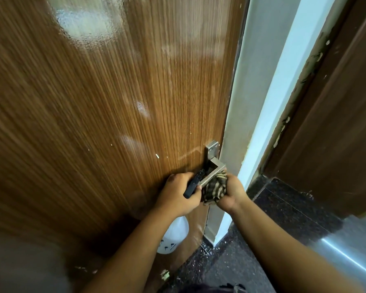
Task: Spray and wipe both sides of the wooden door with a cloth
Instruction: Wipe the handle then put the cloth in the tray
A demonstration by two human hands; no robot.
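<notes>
The brown wooden door (93, 98) fills the left and middle of the view, with shiny wet patches near its top. A steel lever handle (212, 166) sits at its right edge. My left hand (178, 195) grips the black head of a spray bottle, whose white body (173, 235) hangs below my wrist. My right hand (230, 195) holds a striped brown cloth (215, 188) bunched against the underside of the lever. The two hands are almost touching.
The door's white edge and frame (260, 102) run down beside the handle. A second brown door or panel (336, 123) stands at the right. Dark speckled floor (283, 218) lies below, with a metal strip (347, 256) at the lower right.
</notes>
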